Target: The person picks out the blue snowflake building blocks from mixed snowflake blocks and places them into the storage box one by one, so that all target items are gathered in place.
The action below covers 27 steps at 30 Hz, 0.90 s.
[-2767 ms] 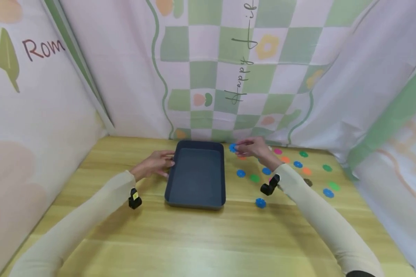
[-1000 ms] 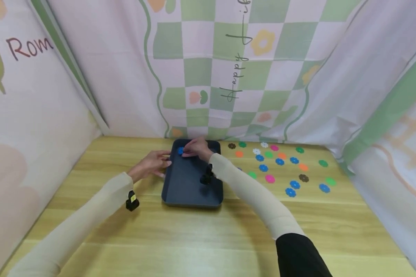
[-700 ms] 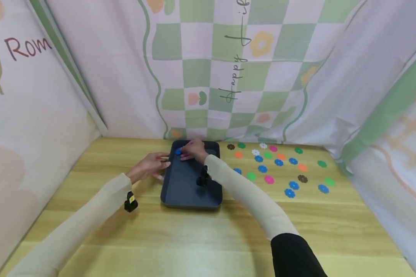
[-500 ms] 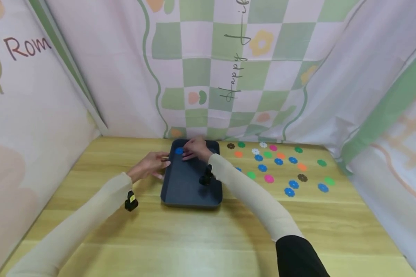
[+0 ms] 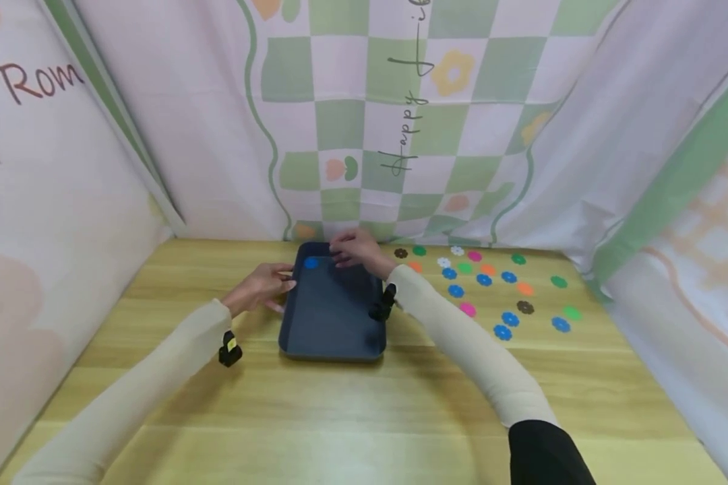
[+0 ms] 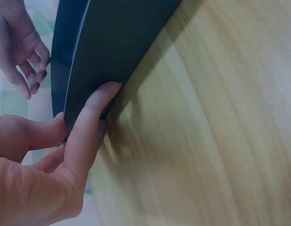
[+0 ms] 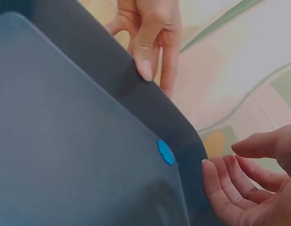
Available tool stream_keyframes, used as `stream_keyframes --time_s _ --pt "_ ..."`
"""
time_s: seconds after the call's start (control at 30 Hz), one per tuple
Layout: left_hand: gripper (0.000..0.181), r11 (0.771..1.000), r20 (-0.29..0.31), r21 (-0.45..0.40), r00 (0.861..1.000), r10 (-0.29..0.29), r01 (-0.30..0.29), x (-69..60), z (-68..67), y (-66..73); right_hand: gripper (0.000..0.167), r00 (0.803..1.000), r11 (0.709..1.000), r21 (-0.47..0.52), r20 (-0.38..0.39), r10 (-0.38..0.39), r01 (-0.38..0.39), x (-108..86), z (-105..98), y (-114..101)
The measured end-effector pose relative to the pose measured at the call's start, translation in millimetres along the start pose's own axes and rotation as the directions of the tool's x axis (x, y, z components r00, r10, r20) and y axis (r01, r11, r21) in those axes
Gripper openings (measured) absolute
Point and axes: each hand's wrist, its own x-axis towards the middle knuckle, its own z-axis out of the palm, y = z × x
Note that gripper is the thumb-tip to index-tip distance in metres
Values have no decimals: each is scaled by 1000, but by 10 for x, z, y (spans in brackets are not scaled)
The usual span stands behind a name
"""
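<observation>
A dark grey rectangular tray (image 5: 334,310) lies on the wooden table. One blue flower-shaped piece (image 5: 311,263) rests in its far left corner, also visible as a blue piece (image 7: 165,152) in the right wrist view. At the tray's left side, the left hand (image 5: 261,286) holds the rim; in the left wrist view that hand (image 6: 55,160) has its thumb at the rim and fingers against the outer wall. The right hand (image 5: 359,249) hovers over the tray's far end, fingers loosely bent with nothing between them, as the right wrist view of this hand (image 7: 258,179) shows.
Right of the tray, several flower-shaped pieces lie scattered on the table, among them a pink piece (image 5: 467,309), a dark brown piece (image 5: 524,307) and a blue piece (image 5: 561,325). A patterned curtain (image 5: 388,121) hangs behind the table.
The right hand carried a blue piece from the right of the tray into its far left corner, let go, and moved back rightward. The left hand stays at the rim.
</observation>
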Motion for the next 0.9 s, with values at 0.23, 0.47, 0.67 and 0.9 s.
stream_keyframes --time_s 0.23,0.47,0.67,0.9 --pt "61 1000 1 -10 1000 3 -3 5 -22 -26 32 999 999 -42 40 -26 28 -110 -211 -11" --pt "62 1000 17 -11 1000 19 -19 -7 -16 -14 38 998 994 -101 43 -45 49 -260 -473 28" --pt "62 1000 18 -26 1000 0 0 4 -14 -11 37 997 985 -155 37 -68 73 -380 -675 82" --pt "62 999 20 -35 1000 -3 3 8 -15 -15 36 993 958 -264 68 -97 112 -512 -944 193"
